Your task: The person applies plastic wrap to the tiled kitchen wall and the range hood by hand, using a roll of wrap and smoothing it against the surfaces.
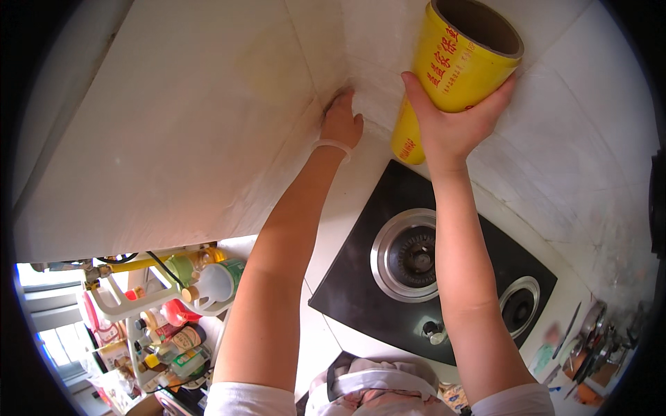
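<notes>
My right hand [452, 122] grips a yellow roll of plastic wrap [452, 62] with red printing, thumb on one side and fingers wrapped round the other. The roll is tilted, and its hollow cardboard core [481, 26] faces up towards me. My left hand [343, 122], with a pale bangle at the wrist, reaches into the corner where two tiled walls meet. Its fingers rest against the wall [250, 135] and the thumb stands apart. The fingertips are dim, and whether they touch any clear film cannot be made out.
Below my right arm lies a black gas hob [354, 286] with two burners, set on a white countertop [333, 208]. At lower left, a white rack [112, 307] holds several bottles and jugs by a window. Metal utensils [593, 348] stand at lower right.
</notes>
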